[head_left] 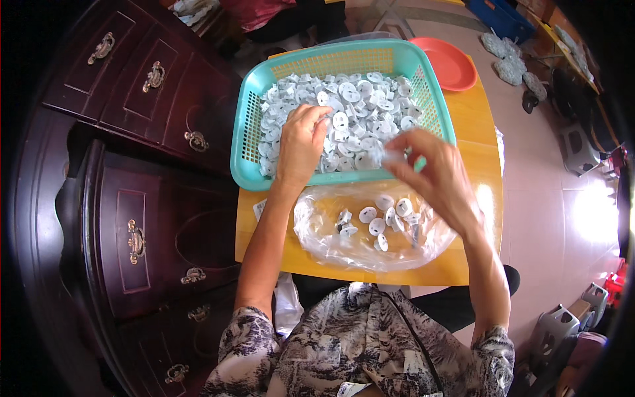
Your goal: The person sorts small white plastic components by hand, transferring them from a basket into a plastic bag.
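I have my left hand down in the teal plastic basket, fingers curled loosely over the heap of small white plastic discs; whether it actually pinches one I cannot tell. My right hand hovers over the basket's near rim, thumb and fingertips closed on one white disc. Just below, a clear plastic bag lies open on the yellow table with a few discs inside. An orange plate sits beyond the basket
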The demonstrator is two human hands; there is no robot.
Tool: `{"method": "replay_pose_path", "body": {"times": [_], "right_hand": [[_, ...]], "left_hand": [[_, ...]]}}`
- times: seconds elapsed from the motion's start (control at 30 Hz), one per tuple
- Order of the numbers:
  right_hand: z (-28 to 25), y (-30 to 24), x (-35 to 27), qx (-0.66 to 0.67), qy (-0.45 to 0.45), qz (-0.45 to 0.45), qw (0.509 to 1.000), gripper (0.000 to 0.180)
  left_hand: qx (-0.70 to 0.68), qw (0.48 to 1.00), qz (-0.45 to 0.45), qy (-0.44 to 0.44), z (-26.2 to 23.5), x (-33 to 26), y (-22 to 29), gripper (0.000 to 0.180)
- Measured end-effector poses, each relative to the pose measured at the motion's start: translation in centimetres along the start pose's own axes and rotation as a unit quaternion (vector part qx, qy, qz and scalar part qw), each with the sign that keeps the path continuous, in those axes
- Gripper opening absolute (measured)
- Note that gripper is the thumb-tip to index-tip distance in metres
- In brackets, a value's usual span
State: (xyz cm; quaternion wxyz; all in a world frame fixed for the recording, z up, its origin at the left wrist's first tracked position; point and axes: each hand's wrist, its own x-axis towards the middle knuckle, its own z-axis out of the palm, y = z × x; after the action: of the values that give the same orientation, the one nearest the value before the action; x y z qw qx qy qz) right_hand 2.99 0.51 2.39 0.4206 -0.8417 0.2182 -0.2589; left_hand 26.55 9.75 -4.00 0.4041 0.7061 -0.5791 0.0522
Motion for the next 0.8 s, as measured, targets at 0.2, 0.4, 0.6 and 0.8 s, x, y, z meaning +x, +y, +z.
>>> {"method": "replay_pose_path", "body": {"times": [0.2, 0.4, 0.6, 0.8], "right_hand": [[1.1, 1.7, -7.4, -0.019, -0.086, 0.11, 0.99, 0.017], [2.3, 4.3, -9.6, -0.103, -0.045, 0.114, 0.987, 0.018], [1.1, 3.2, -10.0, -0.107, -0.074, 0.171, 0.977, 0.034], [0.2, 4.0, -9.6, -0.21, -0.001, 0.129, 0.969, 0.056]], "left_hand": [[0.053, 0.997, 0.048, -0.044, 0.5, 2.0, 1.6, 0.031], [0.127, 0.979, 0.022, -0.161, 2.9, 3.9, 2.9, 0.042], [0.085, 0.99, 0.042, -0.102, 4.2, 4.0, 0.1, 0.029], [0.056, 0.993, 0.026, -0.103, 3.7, 4.2, 0.4, 0.024]]}}
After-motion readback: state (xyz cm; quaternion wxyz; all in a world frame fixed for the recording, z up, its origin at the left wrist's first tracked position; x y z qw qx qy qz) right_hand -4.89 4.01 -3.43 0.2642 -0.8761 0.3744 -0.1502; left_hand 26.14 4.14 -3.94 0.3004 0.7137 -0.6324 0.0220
